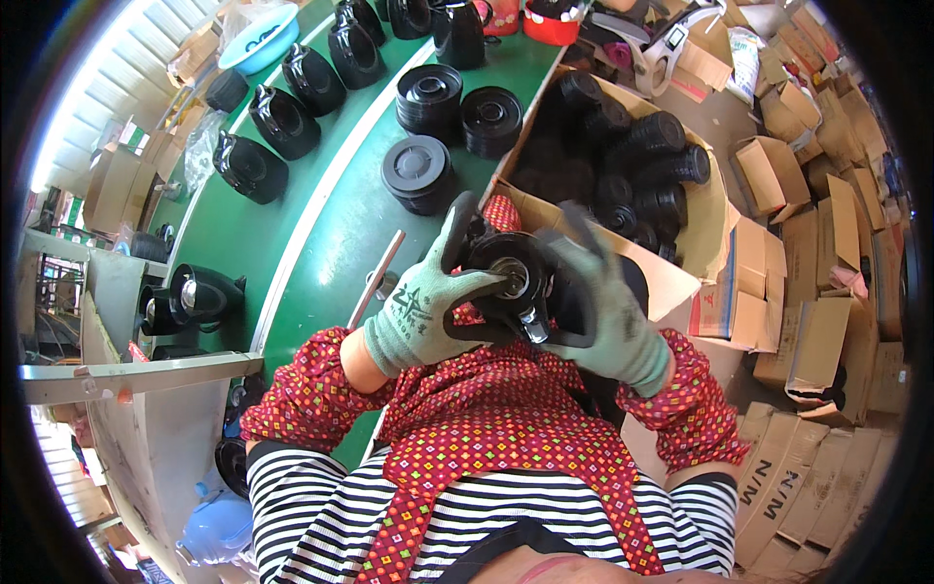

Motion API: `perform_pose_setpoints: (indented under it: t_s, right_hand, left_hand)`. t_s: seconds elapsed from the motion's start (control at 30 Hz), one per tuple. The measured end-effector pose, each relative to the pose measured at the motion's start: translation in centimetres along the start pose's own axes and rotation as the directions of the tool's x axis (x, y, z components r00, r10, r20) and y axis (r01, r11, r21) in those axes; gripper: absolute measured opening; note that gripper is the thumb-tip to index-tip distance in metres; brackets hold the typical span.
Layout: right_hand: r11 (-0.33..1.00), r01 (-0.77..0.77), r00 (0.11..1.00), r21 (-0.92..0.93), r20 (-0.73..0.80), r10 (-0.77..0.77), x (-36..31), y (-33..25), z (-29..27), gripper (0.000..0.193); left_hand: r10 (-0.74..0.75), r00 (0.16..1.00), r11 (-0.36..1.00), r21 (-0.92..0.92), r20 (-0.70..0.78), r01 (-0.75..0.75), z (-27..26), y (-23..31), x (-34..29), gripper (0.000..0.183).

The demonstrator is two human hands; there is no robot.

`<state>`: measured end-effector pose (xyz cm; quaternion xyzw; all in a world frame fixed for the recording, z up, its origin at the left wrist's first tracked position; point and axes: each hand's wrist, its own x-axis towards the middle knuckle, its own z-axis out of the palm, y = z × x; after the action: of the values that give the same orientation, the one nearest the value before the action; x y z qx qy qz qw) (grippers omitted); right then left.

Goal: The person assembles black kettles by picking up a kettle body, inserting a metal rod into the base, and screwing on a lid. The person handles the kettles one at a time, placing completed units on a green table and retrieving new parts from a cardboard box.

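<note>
Close to my body I hold a black jug (506, 255), its round mouth facing up and a shiny, glass-like lining showing inside. My left hand (428, 297), in a green and black work glove, is closed on the jug's left side, with the thumb reaching to the rim. My right hand (608, 316), gloved alike, is at the jug's right side. Its fingers are stretched out and apart, blurred by motion; whether they touch the jug I cannot tell. A shiny part (533, 326) sticks out of the jug toward me. The jug's underside is hidden.
A green table (336, 229) carries black lids (416, 173) in stacks and a row of black jugs (250, 167). To the right, an open carton (715, 219) holds many black round parts. More cardboard boxes (817, 350) crowd the right. A blue basin (261, 39) is at the far left.
</note>
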<state>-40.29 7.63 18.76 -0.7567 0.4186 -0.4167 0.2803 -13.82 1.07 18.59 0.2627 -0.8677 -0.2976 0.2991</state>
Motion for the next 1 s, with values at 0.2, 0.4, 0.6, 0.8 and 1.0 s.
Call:
perform_pose_setpoints:
  t_s: [0.2, 0.4, 0.6, 0.8, 1.0]
  right_hand:
    - [0.369, -0.227, 0.762, 0.901, -0.071, 0.643, -8.2, 9.5, 5.4, 0.071]
    - [0.513, -0.267, 0.681, 0.816, -0.216, 0.699, -7.1, 9.1, -1.3, 0.039]
    - [0.936, -0.337, 0.918, -0.100, -0.255, 0.303, -1.9, 7.7, -3.8, 0.018]
    - [0.846, -0.305, 0.952, -0.436, -0.154, 0.264, -2.6, 6.7, 3.1, 0.032]
    - [0.930, -0.299, 0.954, -0.214, -0.070, 0.290, -2.8, 3.0, -0.6, 0.040]
  left_hand:
    - [-0.060, 0.927, 0.997, -0.069, -0.371, 0.037, 2.2, 1.8, -1.1, 0.058]
    - [-0.207, 0.978, 0.952, -0.239, -0.041, 0.191, 4.8, 1.0, -8.1, 0.097]
    - [-0.537, 0.809, 0.617, 0.543, -0.239, 0.569, 1.1, -8.4, -14.0, 0.120]
    - [-0.624, 0.779, 0.717, 0.350, -0.064, 0.603, 0.8, -16.6, -18.0, 0.086]
    - [-0.840, 0.541, 0.429, -0.569, 0.034, 0.701, -0.7, -6.9, -8.7, 0.065]
